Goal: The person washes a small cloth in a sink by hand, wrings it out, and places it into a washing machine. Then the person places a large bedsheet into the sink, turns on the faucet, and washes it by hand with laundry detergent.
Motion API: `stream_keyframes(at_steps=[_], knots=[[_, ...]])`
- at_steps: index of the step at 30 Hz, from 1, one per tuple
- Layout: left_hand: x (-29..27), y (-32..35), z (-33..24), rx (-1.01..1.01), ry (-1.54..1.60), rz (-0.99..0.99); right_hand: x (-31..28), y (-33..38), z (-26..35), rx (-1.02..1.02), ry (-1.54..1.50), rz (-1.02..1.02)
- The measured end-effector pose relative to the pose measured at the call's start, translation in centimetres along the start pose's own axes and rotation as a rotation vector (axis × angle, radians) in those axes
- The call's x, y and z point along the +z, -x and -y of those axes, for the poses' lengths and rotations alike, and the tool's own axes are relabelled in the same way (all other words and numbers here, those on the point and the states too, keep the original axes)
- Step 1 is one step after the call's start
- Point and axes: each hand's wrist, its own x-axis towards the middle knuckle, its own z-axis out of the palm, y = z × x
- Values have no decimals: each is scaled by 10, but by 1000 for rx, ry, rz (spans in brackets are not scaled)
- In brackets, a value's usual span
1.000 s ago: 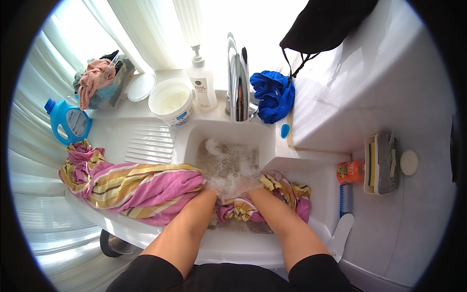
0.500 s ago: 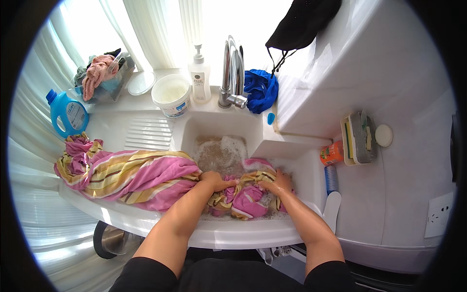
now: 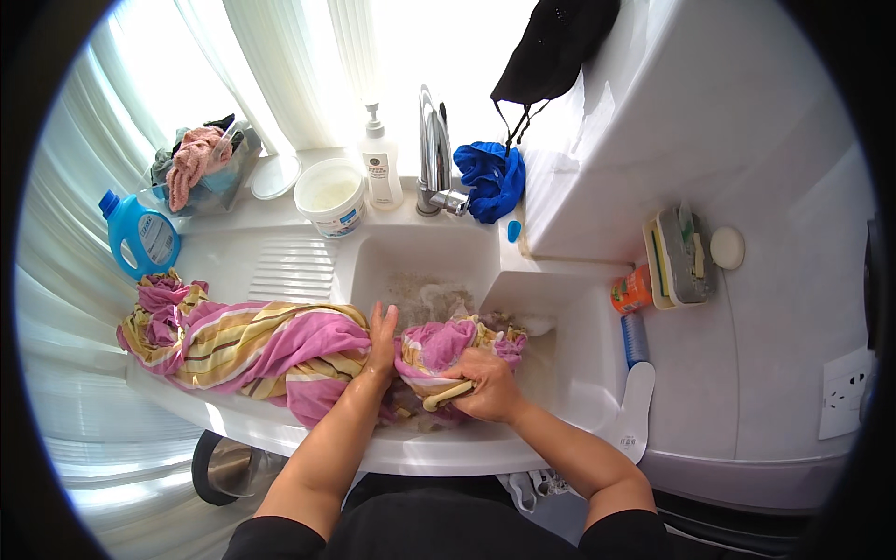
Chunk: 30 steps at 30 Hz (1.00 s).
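A long pink, yellow and brown striped cloth [image 3: 266, 341] lies twisted from the ribbed drainboard on the left down into the white sink [image 3: 583, 359]. Its wet, bunched end [image 3: 437, 347] sits in the basin, over cloudy, sudsy water [image 3: 425, 294]. My left hand [image 3: 381, 343] stands edge-on between the dry-side length and the bunched end, fingers stretched upward, its palm side toward the bunch. My right hand [image 3: 487, 385] is closed round a fold of the wet end near the front of the basin. The fingertips of the right hand are partly tucked into the cloth.
Behind the basin stand a chrome faucet [image 3: 431, 154], a white pump bottle [image 3: 380, 168], a white tub [image 3: 330, 201] and a blue cloth [image 3: 492, 182]. A blue detergent jug [image 3: 140, 238] is at far left. On the right ledge are an orange can [image 3: 632, 289] and a brush [image 3: 635, 406].
The wet end has been gathered leftward into a tighter bunch. My right hand has moved left and toward me with it; my left hand has let go, its fingers now straightened.
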Motion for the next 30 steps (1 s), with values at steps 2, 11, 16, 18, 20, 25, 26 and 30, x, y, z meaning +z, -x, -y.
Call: stream_keyframes(at_steps=[2,11,16,18,20,25,26,30], knots=[[11,13,-42,-139,224,248,-2,-3,3,45,-178,3],[32,33,2,320,-913,163,-4,35,-63,472,152,572],[77,14,23,440,-1230,-72,32,33,-91,609,489,640],[81,-11,42,548,-1241,-193,41,43,-126,554,609,685],[80,-27,43,447,-1279,-179,38,36,-136,585,566,631],[91,-79,37,-42,-1248,27,51,45,-229,325,-179,348],[87,-87,37,-31,-1301,96,55,38,-223,274,-258,352],[82,-114,10,-224,-1225,209,5,-23,-169,631,-39,408]])
